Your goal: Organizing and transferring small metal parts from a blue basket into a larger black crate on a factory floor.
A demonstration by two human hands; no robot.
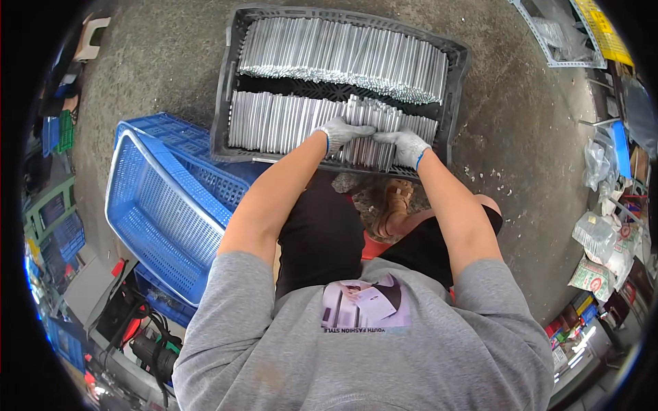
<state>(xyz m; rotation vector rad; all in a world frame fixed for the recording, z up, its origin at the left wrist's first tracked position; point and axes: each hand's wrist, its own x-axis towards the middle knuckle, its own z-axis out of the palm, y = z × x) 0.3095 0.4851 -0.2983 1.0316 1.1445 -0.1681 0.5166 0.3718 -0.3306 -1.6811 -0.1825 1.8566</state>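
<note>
A black plastic crate (224, 103) sits on the floor in front of my knees. Two rows of thin silvery metal rods fill it, a far row (343, 55) and a near row (267, 122), each rod lying front to back. My left hand (344, 132) and my right hand (406, 144), both in pale knitted gloves with blue cuffs, clasp a bundle of metal rods (373, 120) from its two sides, thumbs across the top. This bundle sits slightly higher than the rods beside it. The fingertips are hidden at the bundle's sides.
Blue plastic baskets (164, 205) are stacked, tilted, at my left. Cables and a dark power tool (151, 353) lie at the lower left. Plastic bags and sacks (603, 253) line the right side. A metal rack (562, 34) stands at the far right on the concrete floor (157, 68).
</note>
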